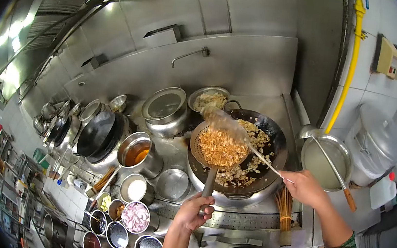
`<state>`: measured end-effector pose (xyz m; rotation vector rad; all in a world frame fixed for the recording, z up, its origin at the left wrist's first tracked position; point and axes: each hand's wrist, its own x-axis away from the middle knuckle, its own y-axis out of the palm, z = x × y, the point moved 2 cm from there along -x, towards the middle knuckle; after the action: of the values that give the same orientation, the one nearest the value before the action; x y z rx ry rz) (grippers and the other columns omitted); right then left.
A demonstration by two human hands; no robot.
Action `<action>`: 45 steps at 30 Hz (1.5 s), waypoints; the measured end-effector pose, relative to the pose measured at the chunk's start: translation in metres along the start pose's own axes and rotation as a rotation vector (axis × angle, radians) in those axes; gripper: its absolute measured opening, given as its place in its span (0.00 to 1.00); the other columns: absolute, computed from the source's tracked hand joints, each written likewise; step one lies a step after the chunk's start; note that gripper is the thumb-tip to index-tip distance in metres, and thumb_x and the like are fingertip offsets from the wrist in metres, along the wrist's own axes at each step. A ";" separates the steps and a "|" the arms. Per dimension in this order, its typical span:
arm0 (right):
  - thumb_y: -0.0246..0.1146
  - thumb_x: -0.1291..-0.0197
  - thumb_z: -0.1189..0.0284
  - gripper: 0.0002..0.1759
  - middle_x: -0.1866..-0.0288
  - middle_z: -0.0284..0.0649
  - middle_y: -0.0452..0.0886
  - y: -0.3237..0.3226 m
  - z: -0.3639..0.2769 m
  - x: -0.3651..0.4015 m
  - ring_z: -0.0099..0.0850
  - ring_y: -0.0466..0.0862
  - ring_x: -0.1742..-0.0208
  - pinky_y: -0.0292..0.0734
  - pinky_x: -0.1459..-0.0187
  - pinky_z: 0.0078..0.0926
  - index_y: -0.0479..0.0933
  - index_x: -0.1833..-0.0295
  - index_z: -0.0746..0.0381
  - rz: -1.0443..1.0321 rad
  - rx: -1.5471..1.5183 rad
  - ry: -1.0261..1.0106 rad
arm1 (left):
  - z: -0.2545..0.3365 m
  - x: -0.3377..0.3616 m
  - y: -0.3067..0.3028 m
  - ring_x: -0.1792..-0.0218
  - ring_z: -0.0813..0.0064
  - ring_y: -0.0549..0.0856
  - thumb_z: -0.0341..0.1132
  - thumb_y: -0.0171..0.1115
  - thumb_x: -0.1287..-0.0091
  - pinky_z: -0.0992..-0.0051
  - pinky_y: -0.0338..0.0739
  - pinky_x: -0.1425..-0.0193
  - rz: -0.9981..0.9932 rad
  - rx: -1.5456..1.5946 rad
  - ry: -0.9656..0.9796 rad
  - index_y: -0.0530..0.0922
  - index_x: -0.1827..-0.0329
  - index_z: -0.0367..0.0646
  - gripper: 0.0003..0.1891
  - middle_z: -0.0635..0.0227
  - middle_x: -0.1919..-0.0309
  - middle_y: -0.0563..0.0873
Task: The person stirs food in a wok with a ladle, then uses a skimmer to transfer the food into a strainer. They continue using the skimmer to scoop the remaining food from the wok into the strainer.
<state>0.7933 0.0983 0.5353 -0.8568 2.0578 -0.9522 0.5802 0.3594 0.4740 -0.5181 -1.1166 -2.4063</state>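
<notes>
My left hand (193, 212) is wrapped around the handle of a perforated strainer (210, 180), held over the black wok (277, 150). Crisp orange-brown bits (220, 148) fill the strainer's bowl. With my right hand (305, 187) I grip the thin, pale handle of a broad-headed tool (230, 125). Its head is smeared by motion above the strainer and overlaps its far rim, so I cannot tell whether it is a ladle or a spatula. Pale brown chopped pieces (258, 135) lie spread in the wok beneath and beside the strainer.
Left of the wok stand a lidded pot (162, 120), a pot of amber liquid (135, 155) and several ingredient containers, one with sliced pink onion or shallot (135, 217). A bamboo brush (285, 214) is near my right forearm. A ladle (333, 166) rests across a basin (349, 158) at right.
</notes>
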 end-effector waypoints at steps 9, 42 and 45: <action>0.60 0.33 0.75 0.19 0.63 0.57 0.85 -0.023 0.029 0.000 0.50 0.87 0.62 0.82 0.57 0.42 0.82 0.38 0.57 0.069 -0.058 0.309 | 0.003 -0.002 0.001 0.76 0.81 0.73 0.25 0.59 0.30 0.79 0.65 0.77 0.043 -0.014 0.006 0.72 0.49 0.42 0.10 0.68 0.66 0.77; 0.58 0.29 0.74 0.22 0.76 0.30 0.72 0.072 0.065 0.001 0.16 0.65 0.83 0.57 0.85 0.18 0.74 0.31 0.65 -0.244 -1.284 0.754 | 0.091 0.027 0.000 0.78 0.80 0.73 0.28 0.60 0.31 0.80 0.65 0.79 0.122 -0.159 0.284 0.74 0.50 0.40 0.09 0.68 0.67 0.77; 0.58 0.29 0.74 0.22 0.76 0.30 0.73 0.023 0.051 0.004 0.16 0.65 0.83 0.57 0.85 0.17 0.74 0.31 0.64 -0.225 -1.053 0.681 | 0.077 0.032 -0.006 0.78 0.78 0.75 0.27 0.61 0.31 0.78 0.66 0.79 0.195 -0.220 0.281 0.72 0.54 0.41 0.07 0.67 0.67 0.78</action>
<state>0.8258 0.0887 0.4899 -1.4349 3.1740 -0.1660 0.5616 0.4159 0.5335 -0.3254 -0.6571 -2.3506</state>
